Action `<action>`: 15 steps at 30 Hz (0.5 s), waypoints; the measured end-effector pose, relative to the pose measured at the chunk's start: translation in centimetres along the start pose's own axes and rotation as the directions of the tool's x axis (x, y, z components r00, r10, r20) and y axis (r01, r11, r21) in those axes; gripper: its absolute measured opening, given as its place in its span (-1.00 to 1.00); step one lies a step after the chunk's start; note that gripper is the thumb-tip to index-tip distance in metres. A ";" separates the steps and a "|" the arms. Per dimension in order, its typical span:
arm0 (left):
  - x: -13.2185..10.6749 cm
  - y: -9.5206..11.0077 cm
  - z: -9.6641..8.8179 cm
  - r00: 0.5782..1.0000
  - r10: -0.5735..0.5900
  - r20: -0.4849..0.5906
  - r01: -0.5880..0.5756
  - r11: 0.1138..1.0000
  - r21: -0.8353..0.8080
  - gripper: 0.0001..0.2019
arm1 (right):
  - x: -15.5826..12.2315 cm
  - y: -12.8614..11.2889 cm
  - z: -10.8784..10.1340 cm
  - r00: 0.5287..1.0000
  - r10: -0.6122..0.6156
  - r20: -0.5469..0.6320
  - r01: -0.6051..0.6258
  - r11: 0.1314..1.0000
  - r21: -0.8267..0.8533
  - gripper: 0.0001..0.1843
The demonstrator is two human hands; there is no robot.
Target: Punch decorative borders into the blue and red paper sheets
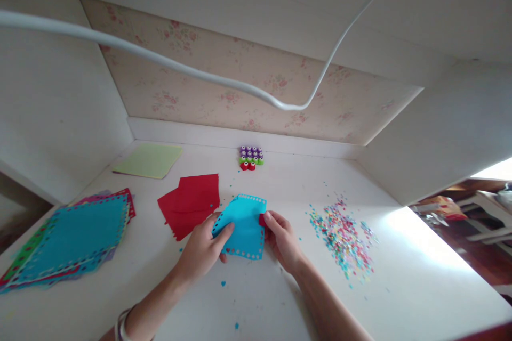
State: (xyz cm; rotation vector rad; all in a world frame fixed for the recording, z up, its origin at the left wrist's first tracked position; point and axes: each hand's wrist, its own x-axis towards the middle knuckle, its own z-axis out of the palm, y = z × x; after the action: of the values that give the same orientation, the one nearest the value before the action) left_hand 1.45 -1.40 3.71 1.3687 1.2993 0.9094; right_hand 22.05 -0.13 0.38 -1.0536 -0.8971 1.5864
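A blue paper sheet (245, 226) with punched holes along its edges lies on the white desk (256, 298) in the middle. My left hand (204, 248) grips its left edge, thumb on top. My right hand (283, 237) is closed on a small red punch (262, 219) clamped on the sheet's right edge. Red paper sheets (190, 203) lie just left of the blue one.
A stack of punched coloured sheets (68, 240) lies at the left. A pale green sheet (149, 160) is at the back left. Several small punches (250, 157) stand near the back wall. Confetti (344, 240) is heaped to the right. A white cable (224, 82) hangs overhead.
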 end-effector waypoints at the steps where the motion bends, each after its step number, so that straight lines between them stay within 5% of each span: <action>1: 0.0 0.0 0.0 1.000 -0.003 0.002 0.003 1.000 -0.003 -0.61 | 0.0 0.0 0.0 1.000 0.000 0.000 0.000 1.000 -0.006 -0.64; 15: -0.2 0.3 0.2 0.999 -0.024 0.040 0.026 0.998 -0.055 -0.58 | -0.3 0.0 0.1 0.998 -0.056 -0.031 0.055 0.997 -0.055 -0.63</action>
State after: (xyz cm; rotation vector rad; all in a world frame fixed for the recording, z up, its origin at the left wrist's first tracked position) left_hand 1.67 -1.64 3.95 1.3181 1.2500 0.8911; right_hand 21.97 -0.42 0.53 -1.0801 -0.9441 1.5027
